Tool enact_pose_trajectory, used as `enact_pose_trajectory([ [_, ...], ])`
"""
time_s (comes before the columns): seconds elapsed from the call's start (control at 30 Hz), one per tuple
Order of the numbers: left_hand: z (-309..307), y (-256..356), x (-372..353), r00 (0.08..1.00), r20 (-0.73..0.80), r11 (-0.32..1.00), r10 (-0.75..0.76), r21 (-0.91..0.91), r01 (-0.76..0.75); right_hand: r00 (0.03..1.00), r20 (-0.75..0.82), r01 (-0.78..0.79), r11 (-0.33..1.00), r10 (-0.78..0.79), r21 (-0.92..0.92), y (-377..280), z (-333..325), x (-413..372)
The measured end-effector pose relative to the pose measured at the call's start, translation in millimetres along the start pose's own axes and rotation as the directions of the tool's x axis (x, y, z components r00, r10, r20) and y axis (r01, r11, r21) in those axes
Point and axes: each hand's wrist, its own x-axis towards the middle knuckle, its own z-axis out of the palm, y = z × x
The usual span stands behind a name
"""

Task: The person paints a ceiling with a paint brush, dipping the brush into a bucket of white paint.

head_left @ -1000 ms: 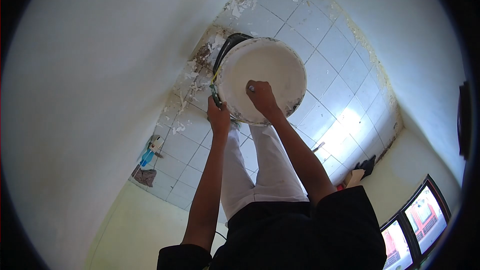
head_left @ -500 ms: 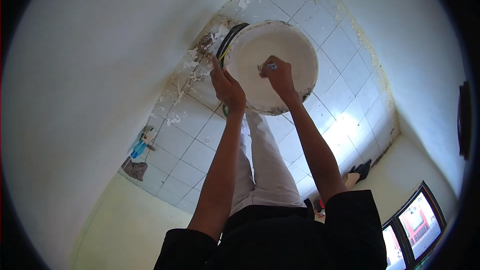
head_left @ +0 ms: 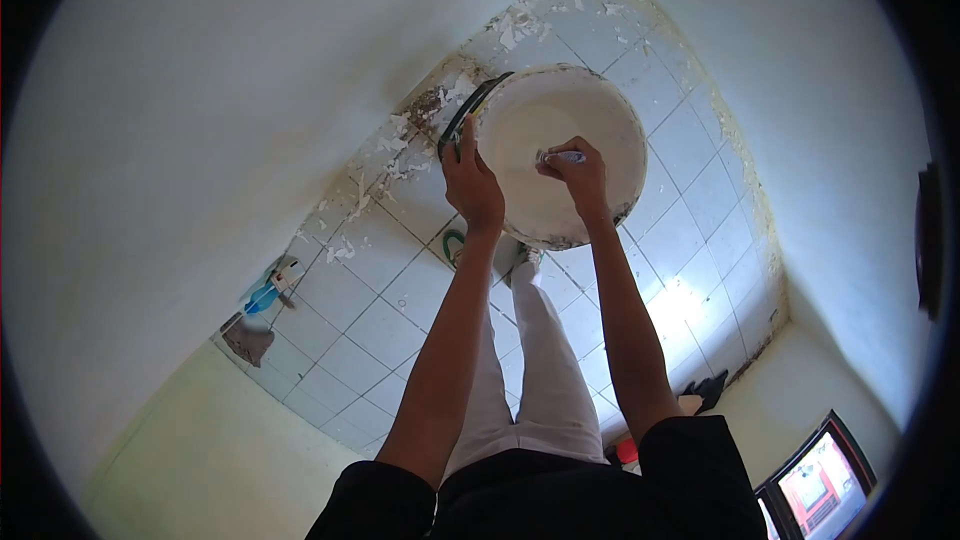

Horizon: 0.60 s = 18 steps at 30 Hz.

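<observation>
Tub: round, pale tub (head_left: 642, 145), just past the person's feet, upper middle of view; wide mouth faces the camera.
Tub contents: smooth off-white mass (head_left: 550, 105) across the inside; depth unclear, can't tell liquid from paste.
Rim: dark crusty marks, heaviest on the near side and lower right.
Black band: curved black band (head_left: 478, 105) along the tub's left edge, partly behind it; can't tell if it's part of another container.
Right hand: right hand (head_left: 582, 175) over the tub mouth; fingers closed around a handled tool (head_left: 572, 156).
Tool: handle pale and clear-looking, sticks out beside the thumb side; working end too small to make out, contact with the contents unclear.
Left hand: left hand (head_left: 474, 188) at the tub's left edge; one finger straight up along the rim, other fingers partly hidden; can't tell how far open or whether they grip anything.
Legs: light trousers (head_left: 555, 370), below the tub in view; green strap-like thing (head_left: 453, 244) near one foot.
Floor: pale square tiles (head_left: 385, 340); white flakes (head_left: 520, 28) scattered along the wall side.
Floor edge, left: blue item (head_left: 262, 298) beside a whitish item (head_left: 287, 274), crumpled brownish cloth (head_left: 248, 340) near both; can't tell if any is a container.
</observation>
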Motion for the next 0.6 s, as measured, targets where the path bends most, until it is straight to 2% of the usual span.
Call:
enact_pose_trajectory([
  [0.07,4.3,-4.3,-1.5,1.000,-0.023,1.000,0.007,-0.017,-0.008,0.957,-0.032,0.286,0.955,-0.290,-0.080,9.5,-8.6,8.5],
  [0.1,5.8,-4.8,-2.2,0.999,-0.043,0.999,0.024,-0.039,-0.026,0.960,-0.023,0.276,0.957,-0.279,-0.088,6.0,-12.0,7.8],
  [0.17,8.6,-6.0,-2.1,0.997,-0.069,0.999,0.040,-0.032,-0.042,0.922,-0.010,0.383,0.913,-0.388,-0.137,-21.2,-11.3,1.9],
  [0.2,9.2,-6.3,-3.0,0.993,-0.094,0.997,0.074,-0.021,-0.076,0.925,-0.008,0.374,0.916,-0.379,-0.142,-28.9,-13.6,-0.9],
  [0.27,7.7,-1.8,-3.2,0.995,-0.082,0.998,0.053,-0.021,-0.055,0.965,-0.036,0.252,0.954,-0.261,-0.163,-39.4,-16.8,-3.9],
  [0.3,7.7,-1.2,-3.7,0.996,-0.077,0.999,0.039,-0.023,-0.041,0.965,-0.033,0.252,0.954,-0.261,-0.160,-36.9,-18.0,-3.3],
  [0.37,5.1,1.0,-4.6,0.998,-0.064,0.999,0.027,-0.041,-0.030,0.989,-0.064,0.134,0.991,-0.132,0.021,-34.4,-18.5,-2.4],
  [0.4,5.6,0.7,-4.6,0.999,-0.048,0.998,0.017,-0.063,-0.020,0.989,-0.059,0.138,0.990,-0.136,0.026,-32.9,-19.6,-2.9],
  [0.47,7.2,1.5,-5.4,0.998,-0.062,0.999,0.016,-0.040,-0.019,0.999,-0.027,-0.014,0.990,0.018,0.139,-29.5,-22.6,-8.0],
  [0.6,6.2,4.0,-5.9,0.996,-0.084,0.999,0.031,-0.039,-0.035,0.997,-0.014,-0.076,0.981,0.080,0.179,-25.0,-27.3,-17.3],
])
